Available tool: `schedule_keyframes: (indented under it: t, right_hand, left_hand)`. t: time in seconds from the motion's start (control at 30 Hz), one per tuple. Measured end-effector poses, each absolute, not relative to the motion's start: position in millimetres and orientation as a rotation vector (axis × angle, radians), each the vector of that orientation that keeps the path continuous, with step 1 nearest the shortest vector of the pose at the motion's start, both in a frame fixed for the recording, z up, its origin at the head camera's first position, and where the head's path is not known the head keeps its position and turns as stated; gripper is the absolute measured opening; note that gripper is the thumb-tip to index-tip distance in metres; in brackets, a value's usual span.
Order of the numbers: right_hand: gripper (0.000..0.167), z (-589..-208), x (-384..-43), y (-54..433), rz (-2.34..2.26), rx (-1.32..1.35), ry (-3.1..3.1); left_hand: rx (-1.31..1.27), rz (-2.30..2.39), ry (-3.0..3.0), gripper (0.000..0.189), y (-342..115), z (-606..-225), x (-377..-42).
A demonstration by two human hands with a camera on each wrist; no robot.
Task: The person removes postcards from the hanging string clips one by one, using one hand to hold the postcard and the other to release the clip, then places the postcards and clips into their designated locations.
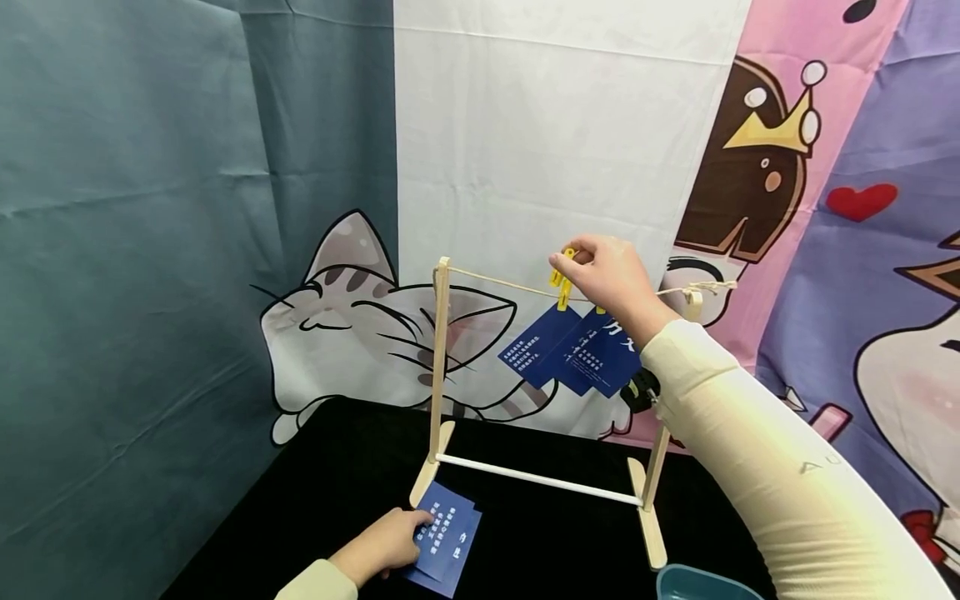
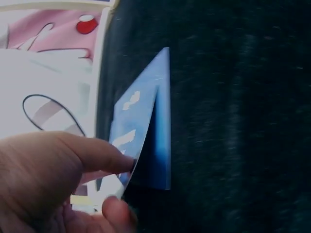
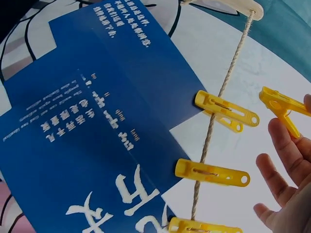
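Observation:
My right hand (image 1: 611,275) pinches a yellow clothespin (image 3: 281,104) by its handles, just above the rope (image 3: 209,136). Blue cards with white writing (image 3: 121,97) hang overlapping from that rope, each card held by yellow clothespins (image 3: 211,173). In the right wrist view, the middle, ring and little fingers are spread away from the held pin. Down on the black cloth, my left hand (image 1: 386,542) pinches the near edge of a blue card (image 2: 138,116) between thumb and finger. That card is lifted at an angle off another blue card (image 2: 164,145) beneath it.
A wooden frame (image 1: 440,358) with a white crossbar (image 1: 536,478) carries the rope between two posts. At the lower right a teal container (image 1: 705,583) shows its rim. Behind hangs a cartoon-printed curtain (image 1: 540,125). Black cloth (image 1: 315,492) covers the table.

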State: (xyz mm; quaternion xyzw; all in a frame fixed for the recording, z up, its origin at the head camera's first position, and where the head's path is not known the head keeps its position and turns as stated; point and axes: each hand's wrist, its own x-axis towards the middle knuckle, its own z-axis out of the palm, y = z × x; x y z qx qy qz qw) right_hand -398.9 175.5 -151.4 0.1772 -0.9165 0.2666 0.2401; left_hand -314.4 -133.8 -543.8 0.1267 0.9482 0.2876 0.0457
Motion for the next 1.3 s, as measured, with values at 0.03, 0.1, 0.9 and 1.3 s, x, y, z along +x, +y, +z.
schedule_keyframes:
  t: [0.03, 0.1, 0.9, 1.3]
  right_hand:
    - [0.040, -152, -398, 177, 0.728, 0.490, -2.497]
    - [0.042, -154, -395, 180, 0.718, 0.506, -2.462]
    - [0.020, -194, -347, 269, 0.436, 0.635, -2.124]
    - [0.021, -272, -322, 325, 0.350, 0.646, -2.335]
  left_hand:
    - [0.376, 0.842, 2.928, 0.057, -133, -545, -312]
    - [0.355, 0.800, 2.970, 0.057, -131, -547, -309]
    - [0.377, 0.632, 3.013, 0.055, -125, -538, -304]
    - [0.363, 0.866, 3.134, 0.053, -126, -504, -324]
